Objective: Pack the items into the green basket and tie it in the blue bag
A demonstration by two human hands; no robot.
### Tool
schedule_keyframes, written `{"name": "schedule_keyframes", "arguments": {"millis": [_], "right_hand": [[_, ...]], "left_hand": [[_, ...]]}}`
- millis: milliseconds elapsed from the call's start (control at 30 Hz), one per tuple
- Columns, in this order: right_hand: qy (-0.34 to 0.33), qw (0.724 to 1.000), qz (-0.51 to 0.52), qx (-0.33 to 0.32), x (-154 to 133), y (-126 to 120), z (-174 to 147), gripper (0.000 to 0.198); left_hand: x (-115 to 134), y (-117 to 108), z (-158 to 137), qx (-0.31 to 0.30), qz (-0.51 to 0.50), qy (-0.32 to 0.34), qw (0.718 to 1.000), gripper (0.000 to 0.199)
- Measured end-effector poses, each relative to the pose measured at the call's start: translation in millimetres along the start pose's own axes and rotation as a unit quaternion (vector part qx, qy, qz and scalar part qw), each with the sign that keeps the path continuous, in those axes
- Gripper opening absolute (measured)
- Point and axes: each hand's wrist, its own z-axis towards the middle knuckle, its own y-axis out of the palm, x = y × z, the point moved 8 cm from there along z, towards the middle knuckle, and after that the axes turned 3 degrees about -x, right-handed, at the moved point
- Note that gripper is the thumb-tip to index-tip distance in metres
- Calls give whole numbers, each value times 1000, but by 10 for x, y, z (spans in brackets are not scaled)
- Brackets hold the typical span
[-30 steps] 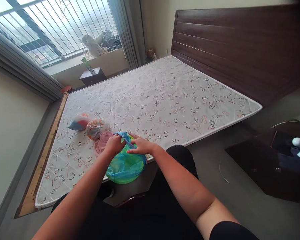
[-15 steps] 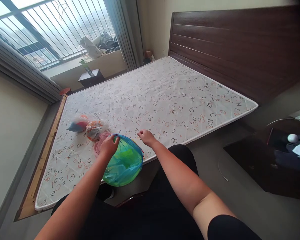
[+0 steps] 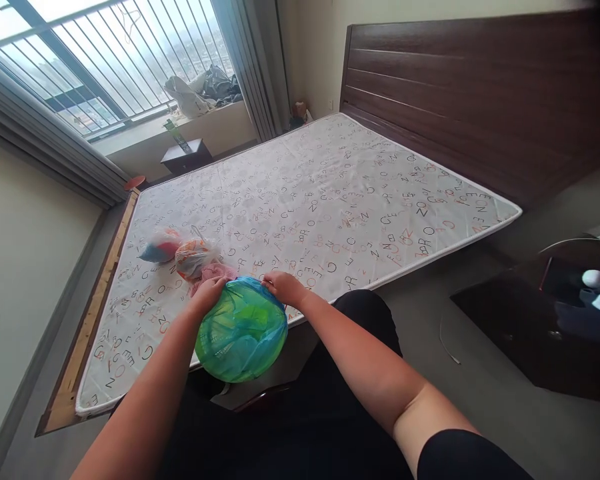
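Observation:
Between my hands is a round green mesh-like bin [image 3: 211,340], its mouth lined with a thin blue plastic bag [image 3: 253,333]. Something bright green shows inside. My left hand [image 3: 210,293] pinches the far left part of the rim, where the bag folds over. On the far right of the same rim, my right hand [image 3: 285,288] is closed on the bag's edge. Just behind my left hand lies a pink cloth [image 3: 216,270] on the mattress [image 3: 290,200]. Beside it sit a clear bag with orange contents [image 3: 195,257] and another bag with blue and red contents [image 3: 160,248].
A dark wooden headboard [image 3: 455,93] rises behind the mattress. At right stands a dark table [image 3: 520,333] with a white ball [image 3: 593,278]. A small nightstand [image 3: 187,157] is by the window, and sacks [image 3: 190,97] lie on the sill. A cord [image 3: 447,343] lies on the floor.
My right hand has moved left from open air onto the rim and taken hold of the bag. My left hand has shifted slightly left and down, and the bin's mouth now faces me more fully.

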Motion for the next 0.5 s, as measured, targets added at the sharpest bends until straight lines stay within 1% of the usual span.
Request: {"name": "schedule_keyframes", "arguments": {"millis": [33,67,100,133,167,200,233,267,300,333,367,433,500], "right_hand": [[14,1000,-9,5,17,9,8,24],[39,999,-9,9,56,17,12,24],[70,997,-4,12,109,28,13,25],[100,995,4,13,166,44,11,25],[126,992,14,9,218,64,7,26],[145,989,20,3,259,87,5,27],[155,987,30,-1,285,106,5,30],[156,987,46,3,292,115,9,34],[147,987,72,13,281,117,16,40],[130,986,106,24,255,119,24,45],[106,984,141,29,211,131,35,48],[54,982,183,10,105,198,54,54],[33,984,171,-35,41,311,63,57]], "left_hand": [[-11,-26,-36,15,0,12,1000,48],[-10,-71,-90,48,10,25,998,49],[14,-127,-170,98,28,45,994,47],[61,-182,-285,165,50,71,982,44],[127,-202,-429,231,72,101,965,39],[202,-162,-581,279,92,133,947,32],[278,-54,-712,298,111,162,934,26],[339,123,-798,279,130,183,934,21],[385,361,-838,225,148,199,942,18],[412,643,-849,146,165,212,952,19],[401,910,-847,73,176,208,959,22],[260,1354,-784,-52,188,146,970,37],[38,1680,-699,-163,197,61,965,59]]}}
